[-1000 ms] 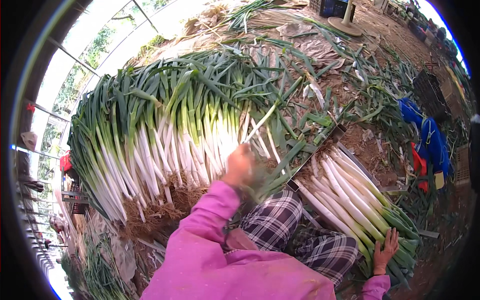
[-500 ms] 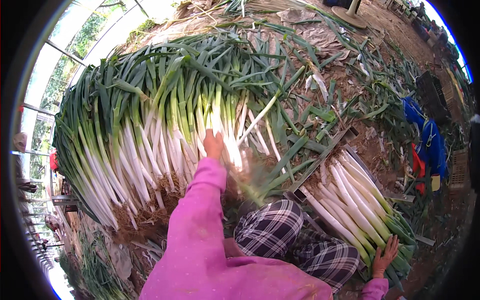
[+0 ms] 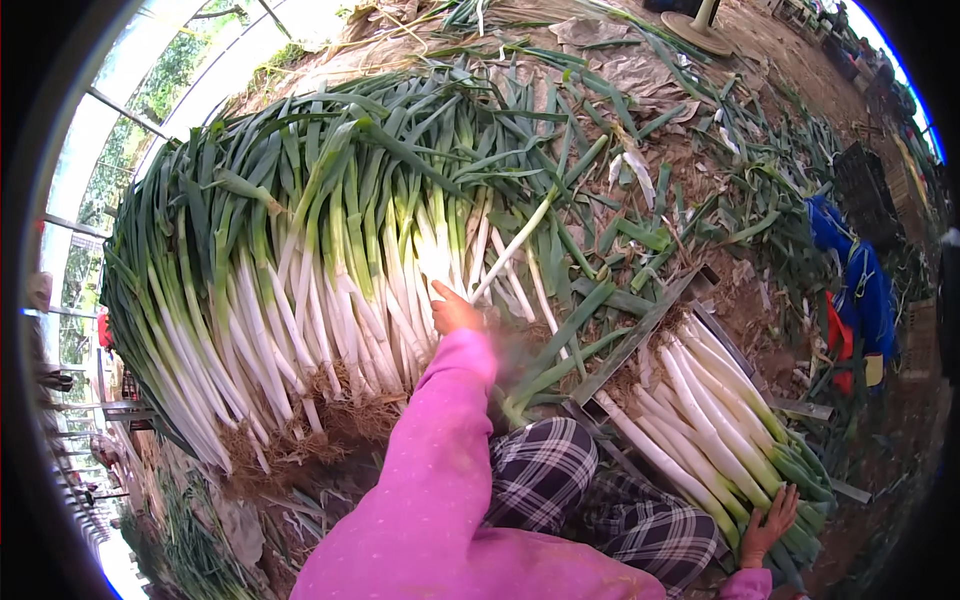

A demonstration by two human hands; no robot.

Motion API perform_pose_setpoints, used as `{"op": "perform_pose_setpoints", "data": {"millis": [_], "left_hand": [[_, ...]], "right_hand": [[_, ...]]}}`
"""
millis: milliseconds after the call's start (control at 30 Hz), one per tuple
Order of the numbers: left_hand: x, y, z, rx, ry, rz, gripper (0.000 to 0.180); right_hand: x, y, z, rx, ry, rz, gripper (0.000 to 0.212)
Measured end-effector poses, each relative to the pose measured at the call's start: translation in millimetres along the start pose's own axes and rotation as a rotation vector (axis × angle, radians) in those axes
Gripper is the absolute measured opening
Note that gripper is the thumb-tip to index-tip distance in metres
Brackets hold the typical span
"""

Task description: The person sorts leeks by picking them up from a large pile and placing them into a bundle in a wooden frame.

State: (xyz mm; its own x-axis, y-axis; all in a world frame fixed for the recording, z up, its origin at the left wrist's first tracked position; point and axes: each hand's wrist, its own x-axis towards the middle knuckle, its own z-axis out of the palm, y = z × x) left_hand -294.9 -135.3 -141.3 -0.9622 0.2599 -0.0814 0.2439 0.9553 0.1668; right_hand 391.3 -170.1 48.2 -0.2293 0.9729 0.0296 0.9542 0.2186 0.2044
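A wide row of leeks (image 3: 290, 310) lies on the ground at the left, with green tops away from me and white stems and brown roots towards me. My left hand (image 3: 457, 312), at the right part of this row, closes around a leek at its pale stem. The fingers are partly hidden, and a blur shows beside the hand. At the lower right, a smaller bundle of leeks (image 3: 700, 410) rests in a metal frame (image 3: 640, 338), roots against the frame's upper end. My right hand (image 3: 770, 525) lies flat on its green tops with fingers spread.
Loose leek leaves (image 3: 640, 235) cover the ground right of the row. A blue cloth-like item (image 3: 850, 265) and a dark crate (image 3: 866, 190) stand at the right. My knees in plaid trousers (image 3: 545, 470) are between row and frame. A round stand base (image 3: 698, 35) is far off.
My left hand has moved right and slightly towards me along the row. The right hand stays on the bundled leeks.
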Motion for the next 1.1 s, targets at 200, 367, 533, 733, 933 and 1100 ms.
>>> {"op": "perform_pose_setpoints", "data": {"millis": [200, 367, 533, 733, 933, 1100], "left_hand": [[-7.4, -3.9, -0.6, -0.051, -0.019, 0.044, 0.109], [2.4, 10.5, -24.2, -0.244, -0.189, -0.039, 0.112], [14.0, 18.3, -47.7, -0.786, -0.275, 0.076, 0.091], [13.9, -13.2, -33.9, -0.872, -0.446, 0.156, 0.055], [-10.9, -60.2, -106.8, -0.931, -0.741, 0.195, 0.035], [-40.7, -107.0, -172.1, -0.85, -0.833, 0.216, 0.036]], "right_hand": [[-0.5, 4.9, -0.3, 0.006, 0.057, -0.014, 0.062], [-3.2, 5.0, 7.3, -0.02, 0.036, 0.018, 0.062], [-3.4, 3.6, -0.1, -0.005, 0.101, 0.01, 0.062], [-5.0, -2.9, 0.6, 0.047, 0.029, 0.079, 0.061], [-2.7, -2.5, -0.9, 0.066, 0.116, 0.048, 0.059], [12.2, -8.9, -32.4, 0.141, -0.045, 0.086, 0.059]]}}
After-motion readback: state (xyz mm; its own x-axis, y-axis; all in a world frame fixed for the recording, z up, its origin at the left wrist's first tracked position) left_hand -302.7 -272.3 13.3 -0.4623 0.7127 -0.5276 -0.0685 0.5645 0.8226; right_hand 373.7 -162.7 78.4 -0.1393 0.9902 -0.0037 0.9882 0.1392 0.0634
